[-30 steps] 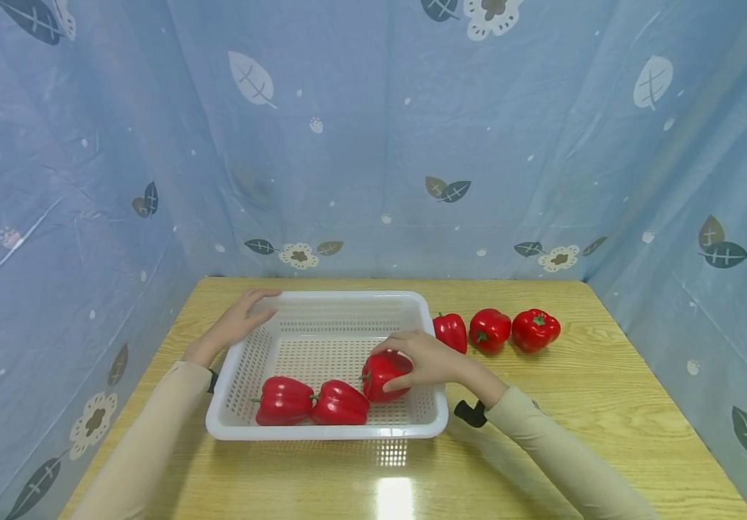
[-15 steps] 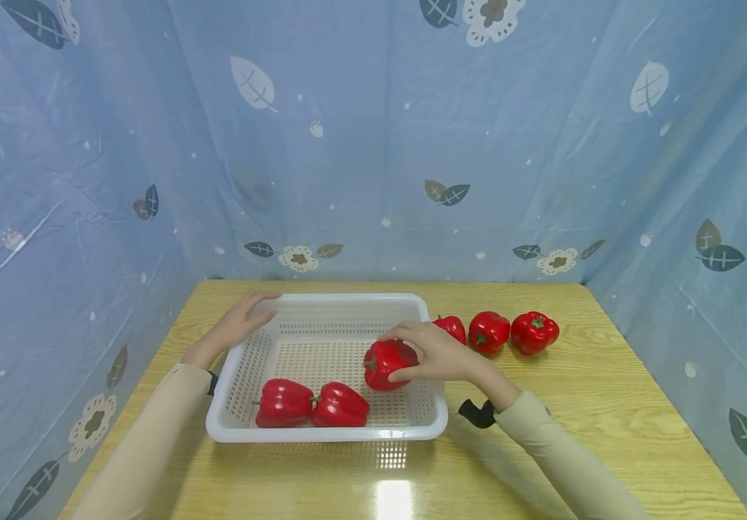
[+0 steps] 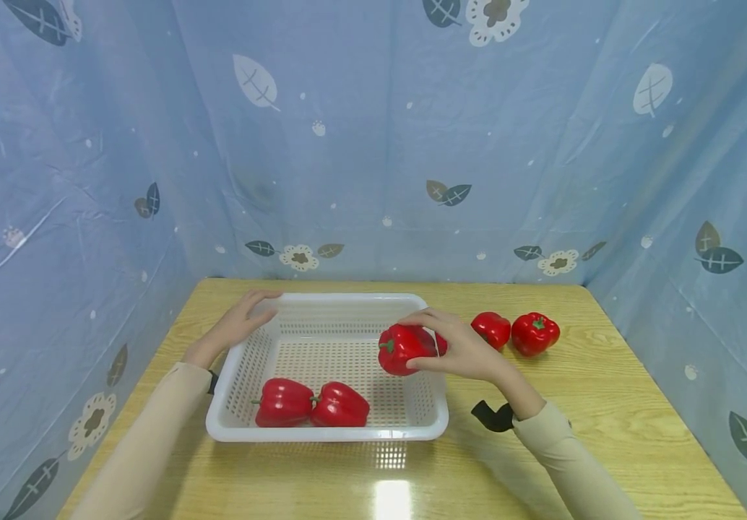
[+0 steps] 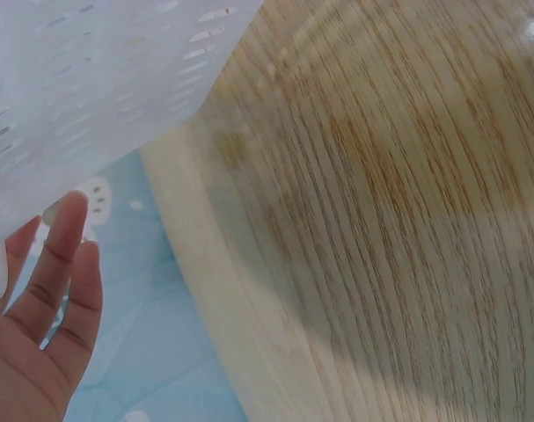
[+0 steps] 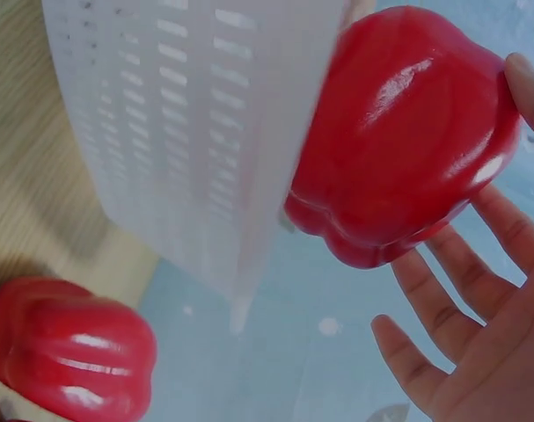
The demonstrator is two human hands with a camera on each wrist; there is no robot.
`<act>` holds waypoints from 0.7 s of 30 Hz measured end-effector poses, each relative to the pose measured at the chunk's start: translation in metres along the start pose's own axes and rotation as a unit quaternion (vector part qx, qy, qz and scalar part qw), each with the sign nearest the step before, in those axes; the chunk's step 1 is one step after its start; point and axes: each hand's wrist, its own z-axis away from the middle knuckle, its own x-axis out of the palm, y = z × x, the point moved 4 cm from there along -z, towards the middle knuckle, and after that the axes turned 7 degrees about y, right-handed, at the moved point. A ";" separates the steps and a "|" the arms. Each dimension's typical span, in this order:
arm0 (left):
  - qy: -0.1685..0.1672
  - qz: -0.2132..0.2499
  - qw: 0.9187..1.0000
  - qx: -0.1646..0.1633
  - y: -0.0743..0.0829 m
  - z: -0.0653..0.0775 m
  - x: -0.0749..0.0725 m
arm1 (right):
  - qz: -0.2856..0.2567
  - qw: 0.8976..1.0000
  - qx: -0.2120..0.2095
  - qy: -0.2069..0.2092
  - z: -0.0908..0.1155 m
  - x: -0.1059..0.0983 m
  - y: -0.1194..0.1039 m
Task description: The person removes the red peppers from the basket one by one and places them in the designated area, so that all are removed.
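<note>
My right hand (image 3: pixel 461 348) holds a red bell pepper (image 3: pixel 402 350) by its sides, above the right end of a white perforated plastic basket (image 3: pixel 328 433). In the right wrist view the held pepper (image 5: pixel 403 141) overlaps the basket's rim, the thumb on one side and fingers on the other. Two more red bell peppers (image 3: pixel 285 403) (image 3: pixel 341 404) lie inside the basket along its front wall. My left hand (image 3: pixel 237 323) rests at the back left corner of the basket, thumb over the inside. From the left wrist, its fingers (image 4: pixel 60 255) show nearly straight beside the outer wall.
On the wooden table (image 3: pixel 607 404), right of the basket, stand two red bell peppers (image 3: pixel 535 334) (image 3: pixel 491 330). A sliver of another red pepper (image 3: pixel 441 344) peeks out behind my right hand. A blue patterned curtain (image 3: pixel 360 144) closes off the back and both sides.
My right hand has lifted the bell pepper off the basket floor and carried it up and to the right, toward the right wall. The left hand and basket have stayed in place.
</note>
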 end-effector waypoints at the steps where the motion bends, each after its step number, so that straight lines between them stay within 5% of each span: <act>1: 0.000 0.001 1.000 0.000 0.000 0.000 0.000 | -0.003 1.000 0.006 0.005 0.002 -0.002 0.001; 21: -0.004 0.007 1.000 0.001 0.001 -0.002 -0.001 | 0.003 0.995 0.043 0.094 0.032 -0.042 0.025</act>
